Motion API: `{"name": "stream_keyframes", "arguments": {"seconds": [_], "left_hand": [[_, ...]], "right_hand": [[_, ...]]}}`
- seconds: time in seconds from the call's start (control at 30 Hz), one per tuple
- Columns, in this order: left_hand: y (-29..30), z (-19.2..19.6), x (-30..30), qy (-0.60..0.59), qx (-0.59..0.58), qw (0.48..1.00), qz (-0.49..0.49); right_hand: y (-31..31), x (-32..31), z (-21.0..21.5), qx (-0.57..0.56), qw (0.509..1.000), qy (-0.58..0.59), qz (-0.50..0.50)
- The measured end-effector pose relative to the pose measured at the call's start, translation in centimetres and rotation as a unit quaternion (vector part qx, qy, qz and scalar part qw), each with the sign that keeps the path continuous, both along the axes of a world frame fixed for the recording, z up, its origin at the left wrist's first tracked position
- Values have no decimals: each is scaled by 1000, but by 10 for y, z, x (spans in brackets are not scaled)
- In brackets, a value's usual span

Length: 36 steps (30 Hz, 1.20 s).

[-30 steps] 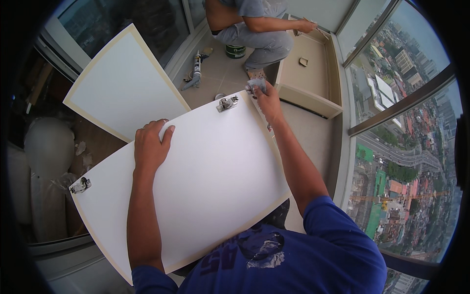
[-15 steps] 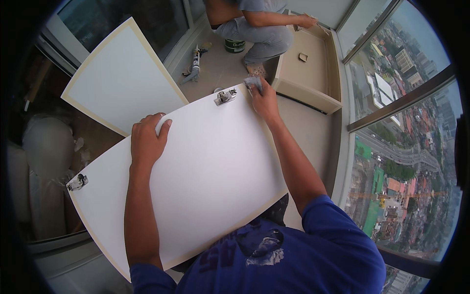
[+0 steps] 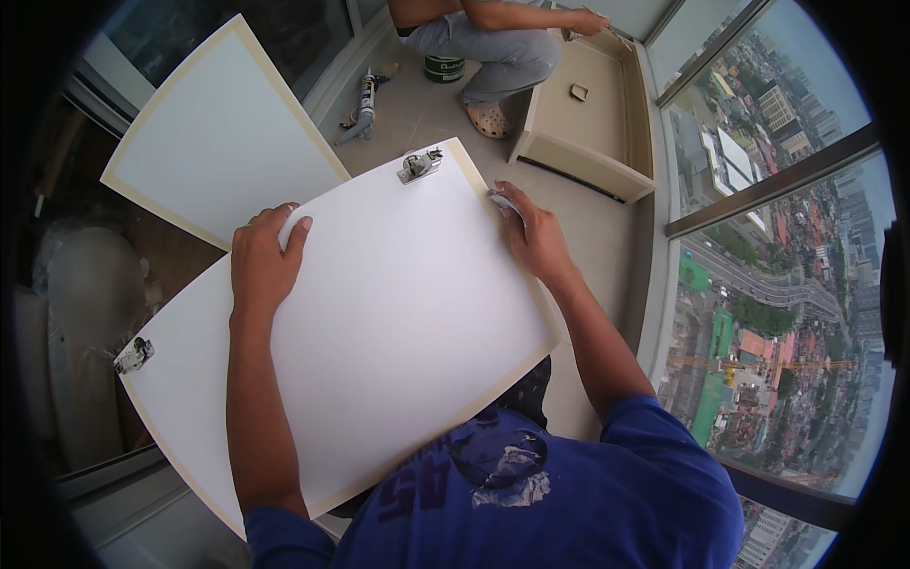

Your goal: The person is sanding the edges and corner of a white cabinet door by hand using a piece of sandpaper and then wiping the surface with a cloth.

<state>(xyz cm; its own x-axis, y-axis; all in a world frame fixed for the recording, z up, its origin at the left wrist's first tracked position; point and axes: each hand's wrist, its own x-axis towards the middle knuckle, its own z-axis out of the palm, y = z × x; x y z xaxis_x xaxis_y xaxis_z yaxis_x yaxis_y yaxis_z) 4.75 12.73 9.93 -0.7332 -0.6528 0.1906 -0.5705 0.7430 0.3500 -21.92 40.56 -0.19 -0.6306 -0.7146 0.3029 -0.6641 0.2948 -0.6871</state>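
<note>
A wide view looking down at a person's two bare hands on a large white panel (image 3: pixel 408 313) with a cream border, lying tilted across the lap. Its long axis runs from lower left to upper right; the right short edge faces the windows (image 3: pixel 758 313).

The right hand (image 3: pixel 538 237) is the nearer to that short edge, on its upper half, below the far right corner. It is mostly closed, fingers curled round a crumpled grey pad (image 3: pixel 507 201) at the border; the pad is largely hidden, so it may be sandpaper or cloth. The wrist is roughly in line with the forearm, which reaches up from the lower right.

The left hand (image 3: pixel 265 261) is well apart, at the middle of the far long edge. It clasps the panel, thumb on the face and fingers bent over the edge, its forearm lying across the surface.

A metal hinge (image 3: pixel 421 165) sits near the far right corner, a second hinge (image 3: pixel 135 356) at the left corner. Beyond the far long edge stands another white panel (image 3: pixel 223 133). Further off, a co-worker crouches beside a shallow beige box (image 3: pixel 540 156).
</note>
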Motion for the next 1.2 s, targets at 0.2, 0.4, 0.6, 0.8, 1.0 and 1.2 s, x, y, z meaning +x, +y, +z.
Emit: {"name": "stream_keyframes", "arguments": {"seconds": [0.2,0.4,0.6,0.8,1.0,1.2], "left_hand": [[-3,-3,1,25,-2,999,-21],[-2,-4,-3,34,-10,999,-22],[-2,-2,-1,23,6,1000,-20],[-6,-6,15,-9,-3,1000,20],[-14,-14,15,-4,1,1000,4],[-11,-13,13,-13,15,999,27]], "right_hand": [[15,15,10,50,996,65,36],[-44,-21,11,29,991,107,77],[-36,-22,18,60,985,113,117],[65,40,10,70,989,52,122],[139,83,-24,114,989,90,4],[127,115,-23,187,981,40,-29]]}}
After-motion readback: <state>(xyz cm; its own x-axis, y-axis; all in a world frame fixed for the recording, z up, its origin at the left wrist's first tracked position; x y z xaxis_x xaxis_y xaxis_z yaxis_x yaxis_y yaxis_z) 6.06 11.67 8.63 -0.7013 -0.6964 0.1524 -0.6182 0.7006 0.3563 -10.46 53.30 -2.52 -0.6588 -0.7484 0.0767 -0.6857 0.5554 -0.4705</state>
